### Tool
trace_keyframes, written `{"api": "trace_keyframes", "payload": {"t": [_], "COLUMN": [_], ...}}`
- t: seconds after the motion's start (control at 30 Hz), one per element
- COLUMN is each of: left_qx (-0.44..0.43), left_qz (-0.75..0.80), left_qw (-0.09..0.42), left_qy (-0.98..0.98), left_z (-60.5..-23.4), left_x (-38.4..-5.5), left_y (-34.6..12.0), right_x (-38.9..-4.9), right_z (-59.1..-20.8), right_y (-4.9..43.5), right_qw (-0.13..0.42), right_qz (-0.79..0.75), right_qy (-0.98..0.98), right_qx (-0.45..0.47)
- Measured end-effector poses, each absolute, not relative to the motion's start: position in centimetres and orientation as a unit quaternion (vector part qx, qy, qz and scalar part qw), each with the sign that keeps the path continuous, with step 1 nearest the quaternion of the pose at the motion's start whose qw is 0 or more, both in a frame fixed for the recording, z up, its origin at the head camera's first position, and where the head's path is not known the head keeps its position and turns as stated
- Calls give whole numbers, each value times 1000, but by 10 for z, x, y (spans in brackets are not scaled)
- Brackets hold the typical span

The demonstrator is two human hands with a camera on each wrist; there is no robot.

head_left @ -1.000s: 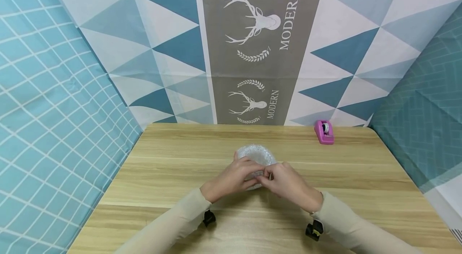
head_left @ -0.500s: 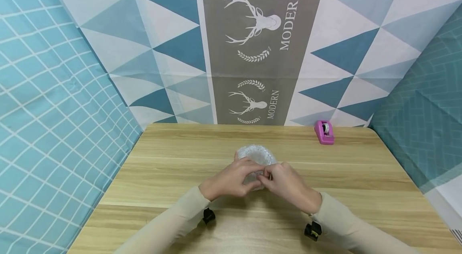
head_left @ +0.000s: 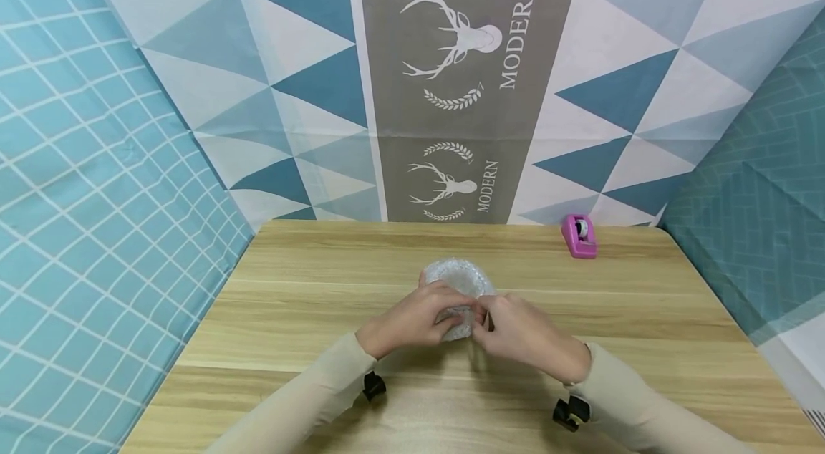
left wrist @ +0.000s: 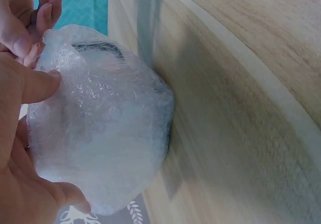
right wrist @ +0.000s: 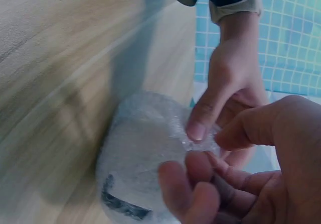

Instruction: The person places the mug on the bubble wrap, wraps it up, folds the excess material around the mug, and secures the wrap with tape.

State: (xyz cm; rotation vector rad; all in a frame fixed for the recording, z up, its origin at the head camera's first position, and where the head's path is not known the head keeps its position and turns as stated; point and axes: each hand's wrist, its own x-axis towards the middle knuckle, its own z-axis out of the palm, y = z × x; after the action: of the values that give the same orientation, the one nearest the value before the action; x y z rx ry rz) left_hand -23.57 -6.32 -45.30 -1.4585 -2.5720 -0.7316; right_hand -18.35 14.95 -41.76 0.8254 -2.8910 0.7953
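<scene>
A round, bowl-shaped thing wrapped in clear bubble wrap point(head_left: 456, 275) stands on the table, close in front of both hands. My left hand point(head_left: 415, 318) grips its side, with the thumb on the near face and other fingers over the rim. In the left wrist view a dark band shows through the wrapping point(left wrist: 100, 118). My right hand point(head_left: 525, 332) is at its right edge, fingers curled and thumb close to the fingertips, pinching the edge of the wrap beside the left fingertips. The right wrist view shows the wrapped thing point(right wrist: 140, 153) behind these fingers.
A pink tape dispenser point(head_left: 580, 236) with a roll in it stands at the back right of the wooden table point(head_left: 322, 253). Patterned cloth walls rise behind the table and on both sides. Black wrist cameras hang below both sleeves.
My right hand has shifted slightly right, away from the left thumb, uncovering more of the wrap's near side. The left hand stays on the wrapped thing, which has hardly moved.
</scene>
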Motion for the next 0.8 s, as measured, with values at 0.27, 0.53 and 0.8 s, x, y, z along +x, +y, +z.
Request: {"api": "trace_keyframes", "payload": {"t": [0.27, 0.53, 0.8], "left_qx": [-474, -473, -459], "left_qz": [-236, -231, -237], "left_qw": [55, 62, 50], "left_qy": [-846, -848, -855], "left_z": [-452, -452, -453], "left_x": [-236, -236, -235], "left_y": [-62, -60, -59], "right_x": [-180, -181, -187], "right_z": [-405, -392, -394], "right_y": [152, 155, 162], "right_qw": [-13, -31, -30], "right_qz": [240, 248, 278], "right_qy": [-943, -949, -931], "right_qx": [231, 194, 235]}}
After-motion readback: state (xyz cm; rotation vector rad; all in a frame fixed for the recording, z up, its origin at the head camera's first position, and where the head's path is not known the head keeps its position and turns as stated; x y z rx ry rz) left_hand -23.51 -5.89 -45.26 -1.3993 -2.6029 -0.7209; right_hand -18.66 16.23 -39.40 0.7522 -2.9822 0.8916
